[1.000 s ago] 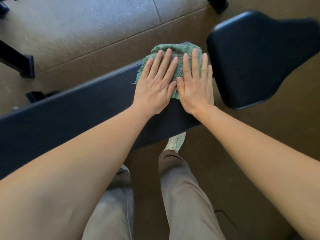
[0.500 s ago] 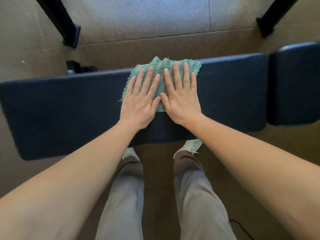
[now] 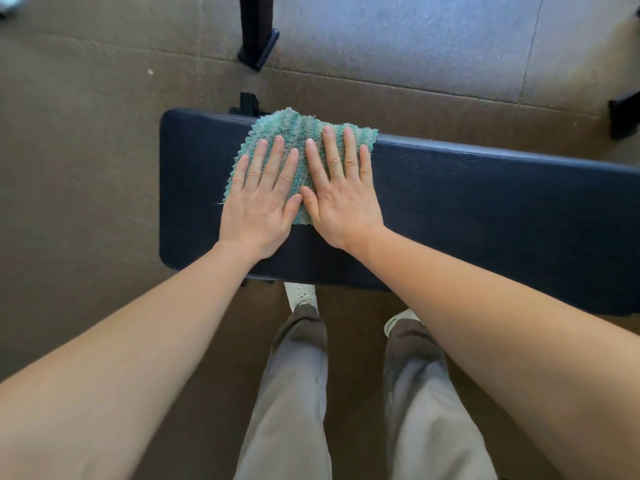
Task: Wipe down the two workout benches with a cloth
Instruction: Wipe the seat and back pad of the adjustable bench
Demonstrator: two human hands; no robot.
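A long dark navy padded bench (image 3: 485, 202) runs across the view, with its left end at mid-left. A fluffy green cloth (image 3: 294, 129) lies on the pad near that left end, its far edge hanging slightly over the bench's far side. My left hand (image 3: 259, 206) and my right hand (image 3: 341, 199) lie side by side on the cloth, palms down and fingers spread, pressing it flat against the pad. Only this one bench is in view.
A black metal frame leg (image 3: 256, 32) stands on the brown rubber floor just beyond the bench. Another black foot (image 3: 623, 114) shows at the right edge. Part of the bench's own support (image 3: 247, 102) pokes out behind it. My legs and white shoes (image 3: 301, 296) stand below.
Both hands have slid the cloth leftward along the bench, from near its right end to near its left end. The separate pad on the right has left the view.
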